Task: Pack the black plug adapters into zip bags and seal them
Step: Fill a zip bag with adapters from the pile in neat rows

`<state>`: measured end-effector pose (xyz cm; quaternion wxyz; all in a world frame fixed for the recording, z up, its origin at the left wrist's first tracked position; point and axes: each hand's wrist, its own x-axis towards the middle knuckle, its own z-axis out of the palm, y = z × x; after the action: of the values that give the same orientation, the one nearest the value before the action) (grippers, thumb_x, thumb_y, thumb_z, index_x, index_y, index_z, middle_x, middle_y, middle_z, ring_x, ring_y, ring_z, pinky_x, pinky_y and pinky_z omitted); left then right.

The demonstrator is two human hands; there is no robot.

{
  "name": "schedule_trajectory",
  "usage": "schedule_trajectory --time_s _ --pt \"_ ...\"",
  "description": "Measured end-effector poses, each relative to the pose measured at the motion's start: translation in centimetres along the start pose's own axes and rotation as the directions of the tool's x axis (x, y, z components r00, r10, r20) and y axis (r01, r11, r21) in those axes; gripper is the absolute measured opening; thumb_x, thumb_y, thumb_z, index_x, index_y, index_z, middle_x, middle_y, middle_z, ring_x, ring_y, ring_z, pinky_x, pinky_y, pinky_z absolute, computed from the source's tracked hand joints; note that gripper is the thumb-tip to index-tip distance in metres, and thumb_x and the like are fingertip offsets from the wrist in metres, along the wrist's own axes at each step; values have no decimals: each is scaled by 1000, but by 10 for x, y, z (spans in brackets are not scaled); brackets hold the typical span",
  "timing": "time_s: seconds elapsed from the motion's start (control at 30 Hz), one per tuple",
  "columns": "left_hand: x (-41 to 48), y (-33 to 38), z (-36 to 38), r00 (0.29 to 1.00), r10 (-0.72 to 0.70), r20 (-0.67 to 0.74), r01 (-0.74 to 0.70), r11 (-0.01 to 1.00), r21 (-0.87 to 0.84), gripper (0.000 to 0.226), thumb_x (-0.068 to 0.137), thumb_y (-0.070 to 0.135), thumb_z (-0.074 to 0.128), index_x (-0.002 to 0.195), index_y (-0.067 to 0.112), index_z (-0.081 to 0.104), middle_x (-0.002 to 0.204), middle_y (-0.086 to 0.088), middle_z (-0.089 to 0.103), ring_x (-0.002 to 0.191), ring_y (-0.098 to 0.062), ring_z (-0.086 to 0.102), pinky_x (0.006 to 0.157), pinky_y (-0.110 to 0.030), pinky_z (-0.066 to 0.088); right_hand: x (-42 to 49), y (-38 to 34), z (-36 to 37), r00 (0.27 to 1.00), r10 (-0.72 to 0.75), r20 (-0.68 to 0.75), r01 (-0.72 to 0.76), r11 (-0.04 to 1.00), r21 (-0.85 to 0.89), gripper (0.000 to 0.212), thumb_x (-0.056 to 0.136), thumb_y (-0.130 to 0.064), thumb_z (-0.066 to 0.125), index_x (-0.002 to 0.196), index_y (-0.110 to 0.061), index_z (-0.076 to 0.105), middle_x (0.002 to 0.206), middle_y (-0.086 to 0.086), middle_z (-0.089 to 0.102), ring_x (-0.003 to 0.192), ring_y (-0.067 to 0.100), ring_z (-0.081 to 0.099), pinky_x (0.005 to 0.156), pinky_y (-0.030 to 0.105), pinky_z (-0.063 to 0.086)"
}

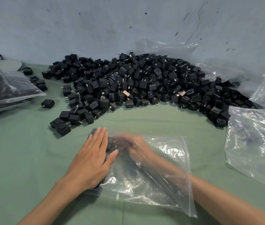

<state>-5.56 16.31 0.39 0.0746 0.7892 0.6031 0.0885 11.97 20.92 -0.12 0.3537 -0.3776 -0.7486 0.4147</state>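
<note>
A clear zip bag point(166, 181) lies flat on the green cloth in front of me, its zip strip along the right edge. My left hand point(91, 159) presses flat, fingers straight, on the bag's left end, over black plug adapters point(110, 143) inside it. My right hand point(133, 146) is inside the bag, reached in from the right, blurred by motion beside those adapters; whether it grips one cannot be told. A large heap of loose black plug adapters point(141, 82) fills the back of the table.
Filled clear bags point(6, 88) are stacked at the left edge. Empty crumpled zip bags point(255, 143) lie at the right, with more plastic point(226, 62) against the blue-grey wall behind the heap. Stray adapters point(47, 103) sit left of the heap.
</note>
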Motion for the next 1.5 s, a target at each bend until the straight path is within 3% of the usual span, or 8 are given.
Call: schedule_trajectory --time_s 0.23,0.4,0.53,0.63,0.97,1.13,1.33,1.5 --pt "1 0 0 999 32 40 -34 998 50 77 82 67 -10 143 23 -25 151 11 -34 132 4 -37 109 -21 -23 -19 -8 -30 941 45 335 24 979 -201 50 95 5 37 144 0 28 147 14 39 133 22 43 113 37 33" --pt "1 0 0 999 19 45 -21 999 28 80 79 68 -11 143 23 -23 152 11 -31 134 4 -34 111 -20 -21 -50 -22 -144 627 312 714 -240 949 -204 38 94 -5 51 123 -27 58 122 -21 61 113 -5 56 95 15 44" --pt "1 1 0 999 14 52 -16 999 48 81 78 68 -12 143 21 -25 151 10 -34 132 3 -37 109 -19 -23 -47 -6 -217 905 402 142 -377 910 -175 12 88 -18 65 92 -22 76 96 3 74 84 11 68 66 20 50" --pt "1 2 -1 998 12 61 -14 999 36 82 77 69 -12 143 22 -25 150 10 -34 133 2 -37 110 -20 -22 -1 30 -230 874 269 -403 -417 842 -342 21 87 -8 60 98 -23 71 105 3 70 89 15 64 71 24 48" --pt "1 0 -1 996 8 90 -11 999 34 82 76 70 -14 141 24 -30 146 14 -41 127 6 -42 107 -19 -24 63 80 -207 763 215 -610 -647 240 -724 34 87 -12 58 118 0 50 125 20 35 109 43 39 75 43 43" --pt "2 -1 -1 995 10 97 -15 999 52 82 76 69 -14 142 22 -30 147 12 -39 130 3 -40 110 -21 -21 37 82 -207 787 195 -585 -617 263 -742 37 89 -24 64 111 0 45 116 21 48 98 44 54 77 47 44" --pt "1 0 -2 996 11 92 -14 999 30 82 76 70 -14 142 23 -28 150 11 -36 133 2 -37 112 -23 -19 -19 52 -202 832 168 -529 -464 734 -497 21 94 -22 50 81 -11 64 80 10 68 61 19 60 60 30 48" --pt "1 0 -1 997 14 73 -16 999 29 80 80 69 -9 143 22 -26 151 11 -34 134 2 -35 111 -21 -19 -94 2 -188 800 539 264 -542 838 -66 22 74 -22 80 93 -13 73 83 5 70 71 11 61 63 18 48"
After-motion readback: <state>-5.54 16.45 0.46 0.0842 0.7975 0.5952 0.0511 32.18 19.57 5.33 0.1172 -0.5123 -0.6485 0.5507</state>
